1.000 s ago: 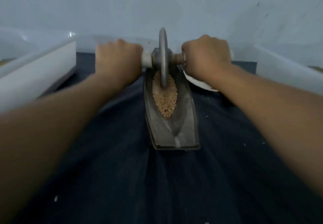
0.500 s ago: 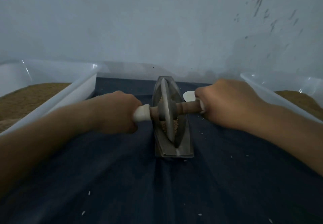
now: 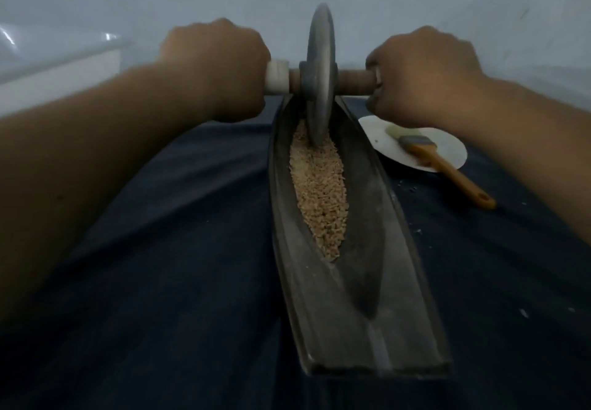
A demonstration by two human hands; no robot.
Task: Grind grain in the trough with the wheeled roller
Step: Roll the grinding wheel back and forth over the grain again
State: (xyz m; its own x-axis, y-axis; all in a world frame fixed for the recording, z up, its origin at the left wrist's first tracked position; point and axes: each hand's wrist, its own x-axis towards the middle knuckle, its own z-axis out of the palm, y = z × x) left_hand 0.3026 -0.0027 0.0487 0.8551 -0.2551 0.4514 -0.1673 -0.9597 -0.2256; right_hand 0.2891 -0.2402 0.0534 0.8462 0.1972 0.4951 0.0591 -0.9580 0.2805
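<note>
A long dark metal trough lies lengthwise on the dark cloth, pointing away from me. Tan grain fills its far half. The wheeled roller, a grey metal disc on a wooden axle, stands upright in the far end of the trough with its rim in the grain. My left hand grips the white-wrapped left end of the axle. My right hand grips the wooden right end. Both arms are stretched forward.
A white round plate lies right of the trough, with a small brush with a yellow handle across it. A white plastic tub stands at the far left. A pale wall rises behind. Stray grains dot the dark cloth.
The roller has gone from near the trough's near end half a second ago back to its far end. Both arms have stretched out, and the view has dropped closer to the trough.
</note>
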